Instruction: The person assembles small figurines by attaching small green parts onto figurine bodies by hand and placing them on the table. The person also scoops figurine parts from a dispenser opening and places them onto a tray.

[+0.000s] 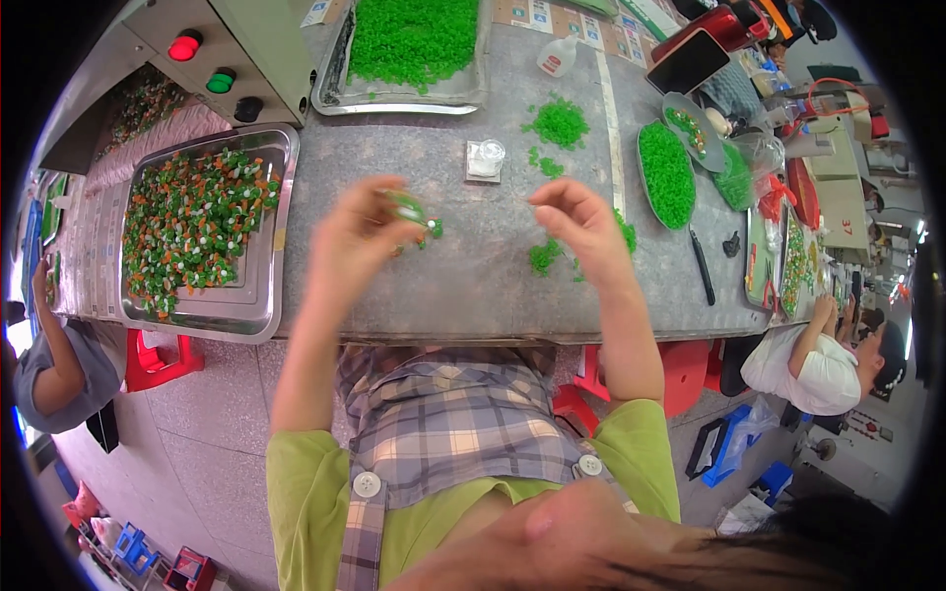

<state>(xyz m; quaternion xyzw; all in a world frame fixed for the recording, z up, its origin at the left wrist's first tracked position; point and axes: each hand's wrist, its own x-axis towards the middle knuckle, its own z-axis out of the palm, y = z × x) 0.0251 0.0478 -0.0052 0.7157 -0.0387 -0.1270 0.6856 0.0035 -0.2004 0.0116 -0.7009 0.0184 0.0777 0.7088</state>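
Both forearms reach forward, left hand (357, 231) and right hand (581, 222) raised with fingers pinched together.

I've got one view, worn on the head, looking steeply down over the chest at the grey worktable (473, 276) close below. Fisheye lens bends the table edge; dark rim all round, floor visible beneath.
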